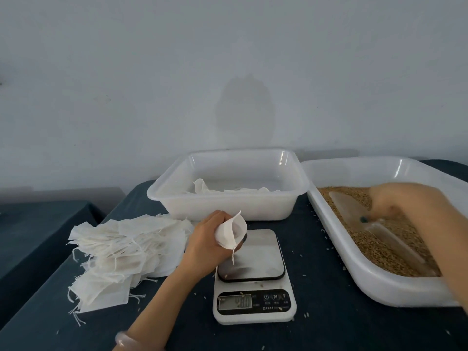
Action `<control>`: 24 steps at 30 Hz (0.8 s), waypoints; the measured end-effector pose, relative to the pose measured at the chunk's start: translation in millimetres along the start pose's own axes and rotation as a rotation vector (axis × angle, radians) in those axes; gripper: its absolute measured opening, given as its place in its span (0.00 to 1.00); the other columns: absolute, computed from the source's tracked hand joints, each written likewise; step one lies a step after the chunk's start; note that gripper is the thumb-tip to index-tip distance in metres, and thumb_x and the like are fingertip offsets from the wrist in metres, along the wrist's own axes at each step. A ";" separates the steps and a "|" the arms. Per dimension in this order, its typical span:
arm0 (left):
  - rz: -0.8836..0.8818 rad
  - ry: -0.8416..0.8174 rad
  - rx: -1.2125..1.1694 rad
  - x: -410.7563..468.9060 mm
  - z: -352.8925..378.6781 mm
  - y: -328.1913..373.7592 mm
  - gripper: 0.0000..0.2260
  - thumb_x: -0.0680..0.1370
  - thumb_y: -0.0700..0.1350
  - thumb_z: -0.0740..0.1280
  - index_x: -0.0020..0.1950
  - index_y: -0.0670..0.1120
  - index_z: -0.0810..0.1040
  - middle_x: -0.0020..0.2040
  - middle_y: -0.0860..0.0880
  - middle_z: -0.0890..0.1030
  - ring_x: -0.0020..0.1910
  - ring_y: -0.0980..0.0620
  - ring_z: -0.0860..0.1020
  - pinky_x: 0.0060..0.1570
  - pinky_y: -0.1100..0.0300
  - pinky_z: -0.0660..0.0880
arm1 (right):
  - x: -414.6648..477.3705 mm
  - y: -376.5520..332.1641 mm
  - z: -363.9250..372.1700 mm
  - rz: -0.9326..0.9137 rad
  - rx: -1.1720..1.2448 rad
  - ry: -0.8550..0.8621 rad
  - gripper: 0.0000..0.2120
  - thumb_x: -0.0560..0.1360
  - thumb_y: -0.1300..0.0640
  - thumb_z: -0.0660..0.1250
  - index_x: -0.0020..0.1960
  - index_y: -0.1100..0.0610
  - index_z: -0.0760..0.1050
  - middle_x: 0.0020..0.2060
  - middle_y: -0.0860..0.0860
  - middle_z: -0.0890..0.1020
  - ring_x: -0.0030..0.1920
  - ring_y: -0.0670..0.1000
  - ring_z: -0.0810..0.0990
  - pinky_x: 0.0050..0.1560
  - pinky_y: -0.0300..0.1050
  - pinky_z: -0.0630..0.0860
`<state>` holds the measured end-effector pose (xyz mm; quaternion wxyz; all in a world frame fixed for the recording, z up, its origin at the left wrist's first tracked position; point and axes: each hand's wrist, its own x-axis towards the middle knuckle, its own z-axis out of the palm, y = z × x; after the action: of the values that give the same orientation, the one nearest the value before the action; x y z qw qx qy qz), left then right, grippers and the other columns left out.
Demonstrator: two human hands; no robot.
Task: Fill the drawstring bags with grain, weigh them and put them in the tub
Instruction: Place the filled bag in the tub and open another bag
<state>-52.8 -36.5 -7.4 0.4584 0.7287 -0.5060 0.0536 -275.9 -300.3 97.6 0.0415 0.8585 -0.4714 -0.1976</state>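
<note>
A table (326, 312) covered in dark blue cloth carries everything. At its left lies a loose pile of empty drawstring bags (121, 252), white, with their strings trailing over the cloth. At the back centre stands a translucent white tub (228, 206), and just in front of it sits a white kitchen scale (260, 259) with a steel plate. On the right rests a wide white tray (379, 287), just beside the tub. Pale specks (304, 275), probably spilled grain, dot the cloth around the scale.

Your head camera looks forward and down across the table (326, 310), close over it. The wall (228, 59) fills the upper half.
</note>
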 end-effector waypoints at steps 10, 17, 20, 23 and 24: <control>-0.048 0.040 -0.038 -2.5 -0.9 0.2 0.13 0.69 0.40 0.79 0.42 0.49 0.75 0.38 0.55 0.78 0.40 0.59 0.76 0.36 0.72 0.68 | 35.1 3.9 30.0 0.092 0.038 -0.005 0.12 0.72 0.50 0.70 0.47 0.59 0.76 0.43 0.53 0.80 0.45 0.52 0.82 0.53 0.47 0.81; -0.048 0.035 -0.041 -4.3 -0.1 -2.3 0.13 0.69 0.42 0.79 0.42 0.52 0.75 0.40 0.58 0.78 0.41 0.57 0.77 0.37 0.72 0.70 | 39.9 3.1 28.1 0.154 0.335 0.054 0.26 0.80 0.45 0.62 0.70 0.62 0.68 0.50 0.56 0.81 0.47 0.55 0.82 0.54 0.51 0.80; -0.042 0.034 -0.041 -4.3 0.6 -3.1 0.14 0.69 0.43 0.79 0.41 0.53 0.74 0.41 0.59 0.78 0.41 0.58 0.77 0.36 0.72 0.70 | 45.2 7.9 18.3 0.218 0.430 0.116 0.19 0.80 0.53 0.64 0.65 0.65 0.72 0.46 0.58 0.81 0.46 0.58 0.84 0.52 0.51 0.81; -0.038 0.038 -0.040 -4.4 0.7 -5.0 0.15 0.69 0.43 0.79 0.41 0.55 0.73 0.42 0.61 0.78 0.40 0.60 0.76 0.36 0.73 0.70 | 51.2 16.8 17.7 0.281 0.462 0.155 0.26 0.79 0.60 0.60 0.74 0.68 0.59 0.54 0.61 0.79 0.53 0.58 0.82 0.50 0.49 0.79; -0.041 0.037 -0.039 -4.7 0.8 -5.6 0.15 0.69 0.43 0.79 0.41 0.55 0.73 0.41 0.61 0.78 0.40 0.60 0.76 0.36 0.73 0.70 | 52.3 19.6 20.9 0.287 0.438 0.156 0.27 0.78 0.62 0.59 0.75 0.68 0.57 0.56 0.60 0.77 0.54 0.58 0.80 0.53 0.50 0.78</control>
<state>-51.0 -33.5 -13.8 0.4826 0.7289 -0.4832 0.0478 -274.3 -351.8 67.8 -0.0813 0.7840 -0.6152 -0.0162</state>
